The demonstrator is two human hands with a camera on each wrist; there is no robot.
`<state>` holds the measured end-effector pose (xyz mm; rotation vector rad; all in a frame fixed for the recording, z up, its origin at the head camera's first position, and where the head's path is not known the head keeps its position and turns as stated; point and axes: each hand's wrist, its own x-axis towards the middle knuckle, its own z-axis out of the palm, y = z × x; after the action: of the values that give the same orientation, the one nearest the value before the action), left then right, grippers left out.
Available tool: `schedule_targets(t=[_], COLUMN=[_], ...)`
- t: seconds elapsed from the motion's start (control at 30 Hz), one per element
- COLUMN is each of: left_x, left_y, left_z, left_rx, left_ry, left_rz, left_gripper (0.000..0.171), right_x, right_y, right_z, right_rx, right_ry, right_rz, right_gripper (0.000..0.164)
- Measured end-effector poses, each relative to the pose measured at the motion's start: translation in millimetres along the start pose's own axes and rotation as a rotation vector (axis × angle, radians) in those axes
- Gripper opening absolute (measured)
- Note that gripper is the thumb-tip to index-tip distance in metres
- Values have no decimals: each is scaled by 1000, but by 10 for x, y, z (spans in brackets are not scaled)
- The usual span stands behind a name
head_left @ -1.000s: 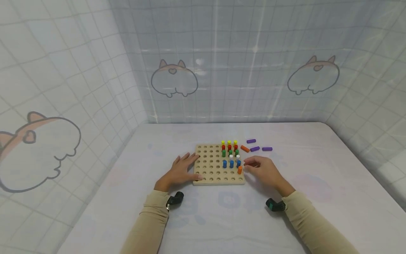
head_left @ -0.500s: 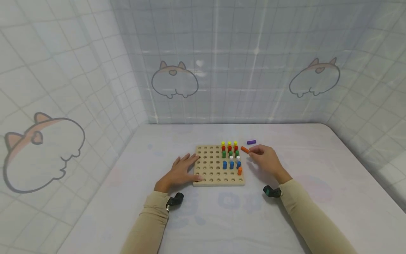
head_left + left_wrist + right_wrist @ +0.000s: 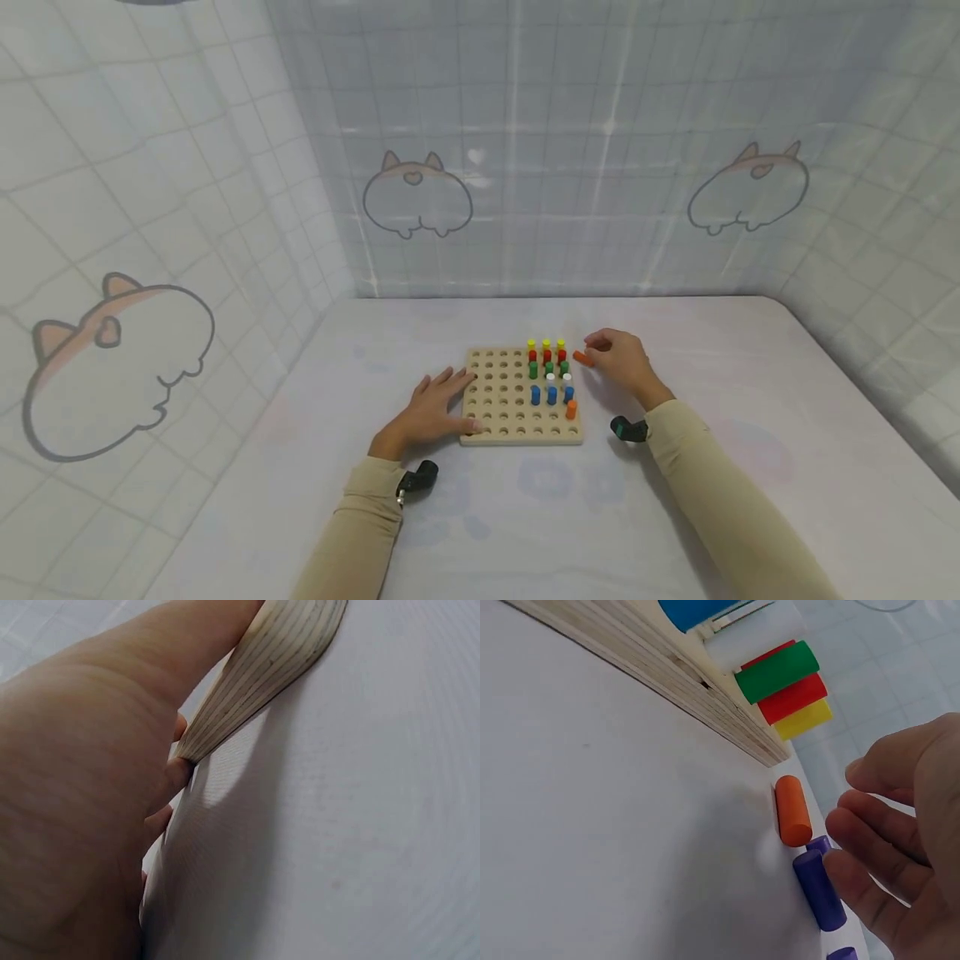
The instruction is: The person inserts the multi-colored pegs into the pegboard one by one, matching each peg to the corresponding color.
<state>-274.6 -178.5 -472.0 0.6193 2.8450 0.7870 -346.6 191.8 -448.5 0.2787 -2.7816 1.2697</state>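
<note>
A square wooden pegboard point(image 3: 491, 437) lies on the table, its right side carrying upright yellow, red, green, white and blue pegs point(image 3: 552, 396) plus one orange peg point(image 3: 572, 409). My left hand point(image 3: 429, 414) rests over its left edge with fingers and thumb spread; in the left wrist view the hand point(image 3: 90, 772) lies against the board's layered side point(image 3: 262, 667). My right hand point(image 3: 621, 360) hovers by the loose pegs off the far right corner, fingers bent and holding nothing. The right wrist view has its fingertips beside a lying orange peg point(image 3: 793, 810) and a purple peg point(image 3: 820, 890).
Two more purple pegs show partly in the right wrist view, one behind the fingers and one purple peg point(image 3: 843, 954) at the bottom edge. In the head view my right hand hides the purple pegs. A tiled-pattern curtain point(image 3: 562, 208) rises behind the white-covered table point(image 3: 525, 533).
My right hand has moved away from me, from beside the board's near right side to the loose pegs, covering the purple ones. The left hand stays on the board.
</note>
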Motion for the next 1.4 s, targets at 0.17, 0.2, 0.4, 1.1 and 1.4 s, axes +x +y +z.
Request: schedule_targets(t=[0.17, 0.2, 0.4, 1.1, 1.4], left_x=[-24, -24, -11, 33, 29], left_y=[-8, -8, 26, 19, -22], left_z=[35, 43, 57, 52, 6], left_rx=[-11, -10, -10, 3, 21], left_ry=[-17, -20, -9, -6, -10], left_rz=[-25, -28, -11, 6, 7], left_gripper=[106, 106, 105, 105, 105], right_x=[64, 68, 64, 4, -165], right_y=[47, 58, 76, 22, 23], right_z=[54, 60, 53, 114, 116], right_rx=[-38, -46, -91, -256, 44], right_ry=[-20, -23, -26, -46, 62], right_rz=[-1, -3, -19, -61, -35], right_gripper=[24, 24, 22, 20, 23])
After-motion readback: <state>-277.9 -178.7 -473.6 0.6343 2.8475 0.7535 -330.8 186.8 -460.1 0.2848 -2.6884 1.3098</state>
